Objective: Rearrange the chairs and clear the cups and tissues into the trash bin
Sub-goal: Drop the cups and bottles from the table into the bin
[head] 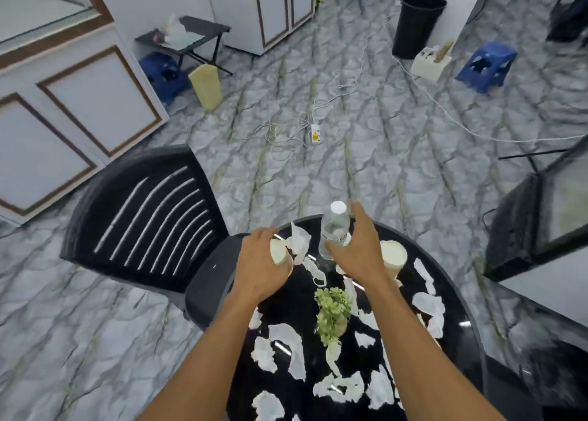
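**Mia:** What are the person's hands doing?

**Ben:** The left hand (259, 261) is wrapped around a paper cup (280, 253) at the far left edge of the round black table (458, 296). A crumpled tissue (299, 241) pokes up just beside that cup. The right hand (359, 249) is curled around a clear water bottle (334, 226) that stands up straight at the far edge.

**Mia:** Are there more cups?

**Ben:** Yes. A second cup (393, 256) stands just right of the right hand, not touched.

**Mia:** And the white bits?

**Ben:** Torn tissues (286, 347) lie all over the tabletop, around a little green plant (332, 309) in the middle.

**Mia:** Where is the bin?

**Ben:** The black trash bin (416, 23) stands far away across the marble floor (366, 166), well apart from the table. A black chair (143, 217) sits at the table's left side, its seat touching the table's edge. A blue stool (486, 66) is near the bin.
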`<state>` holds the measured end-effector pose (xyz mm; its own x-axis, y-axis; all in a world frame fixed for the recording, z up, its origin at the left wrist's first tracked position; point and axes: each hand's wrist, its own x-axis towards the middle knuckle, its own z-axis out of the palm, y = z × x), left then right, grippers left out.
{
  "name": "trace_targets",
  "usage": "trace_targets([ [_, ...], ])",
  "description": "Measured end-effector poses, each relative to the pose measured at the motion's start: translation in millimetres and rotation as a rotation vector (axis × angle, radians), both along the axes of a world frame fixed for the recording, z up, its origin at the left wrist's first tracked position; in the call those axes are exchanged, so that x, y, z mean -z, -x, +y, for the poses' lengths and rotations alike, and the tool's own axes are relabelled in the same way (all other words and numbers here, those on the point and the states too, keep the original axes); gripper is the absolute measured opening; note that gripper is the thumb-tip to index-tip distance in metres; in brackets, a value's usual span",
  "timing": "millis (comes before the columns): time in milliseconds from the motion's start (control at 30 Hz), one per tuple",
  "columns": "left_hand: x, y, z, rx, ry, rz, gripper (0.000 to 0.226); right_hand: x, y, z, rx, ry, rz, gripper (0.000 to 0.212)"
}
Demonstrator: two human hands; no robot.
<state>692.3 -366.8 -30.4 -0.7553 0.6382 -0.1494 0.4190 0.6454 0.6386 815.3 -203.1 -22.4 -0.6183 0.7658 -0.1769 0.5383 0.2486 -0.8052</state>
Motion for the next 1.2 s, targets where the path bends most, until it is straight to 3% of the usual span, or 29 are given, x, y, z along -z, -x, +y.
trace_targets([
  [67,12,15,6,0.051,0.046,-0.001,0.074,19,14,6,0.045,0.049,0.009,0.103],
  [200,29,27,14,0.152,0.185,-0.027,0.094,40,24,9,0.142,0.051,0.012,0.076],
  [467,42,33,15,0.137,0.229,0.058,0.061,37,26,12,0.216,0.039,0.073,0.059],
  [600,1,31,11,-0.021,0.022,0.101,0.061,5,18,9,0.26,0.012,0.191,0.061],
  [700,-38,17,17,-0.294,-0.288,-0.006,0.064,-29,-2,7,0.284,0.005,0.288,0.057],
  [767,-62,-8,27,-0.33,-0.467,-0.084,0.06,-50,-26,7,0.312,-0.017,0.331,0.056],
  [967,-102,-143,63,-0.108,-0.672,-0.305,0.053,-91,-168,-8,0.545,-0.107,0.389,0.053],
  [1200,-95,-370,52,0.528,-0.418,-0.539,0.071,-101,-412,-92,0.968,-0.176,0.406,0.049],
])
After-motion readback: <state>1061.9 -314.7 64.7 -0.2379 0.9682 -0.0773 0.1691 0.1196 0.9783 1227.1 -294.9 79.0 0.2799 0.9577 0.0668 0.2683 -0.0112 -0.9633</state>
